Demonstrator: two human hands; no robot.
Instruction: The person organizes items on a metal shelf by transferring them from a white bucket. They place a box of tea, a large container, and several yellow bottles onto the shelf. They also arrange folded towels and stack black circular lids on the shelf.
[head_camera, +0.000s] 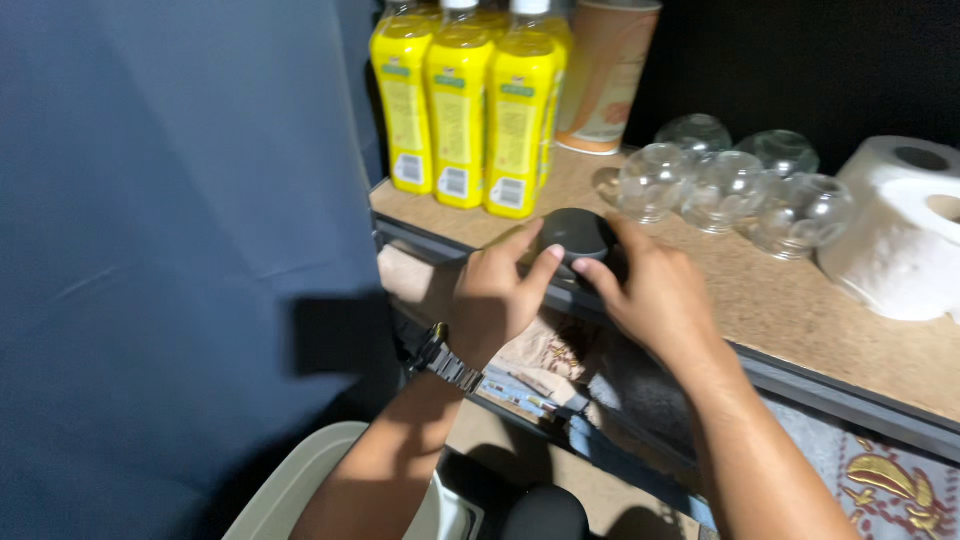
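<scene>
Where the particle-board shelf (800, 300) meets its dark metal front edge, both hands close on a round black object (577, 234) lying flat on the board. The left hand (492, 298), a metal watch (446, 362) on its wrist, curls its fingers over the near left rim, index finger laid across the top. The right hand (655, 300) clasps the right side, thumb pressed to the near rim. It may be a lid or a small puck-shaped device; the dim light leaves this unclear.

Behind it, at the shelf's left end, stand yellow bottles (462, 110) in a tight cluster, each with a yellow label and a small white panel low down; their caps are cut off by the top edge. Beside them is a tan paper cup (606, 75) with an orange pattern. To the right, clear glass globes (725, 185) huddle together, touching, and white tissue rolls (900, 225) sit at the far right, partly out of frame.

A dark blue cloth (170, 250) fills the left side. Below the shelf, patterned fabric (890, 485) and papers lie in shadow, hard to make out.
</scene>
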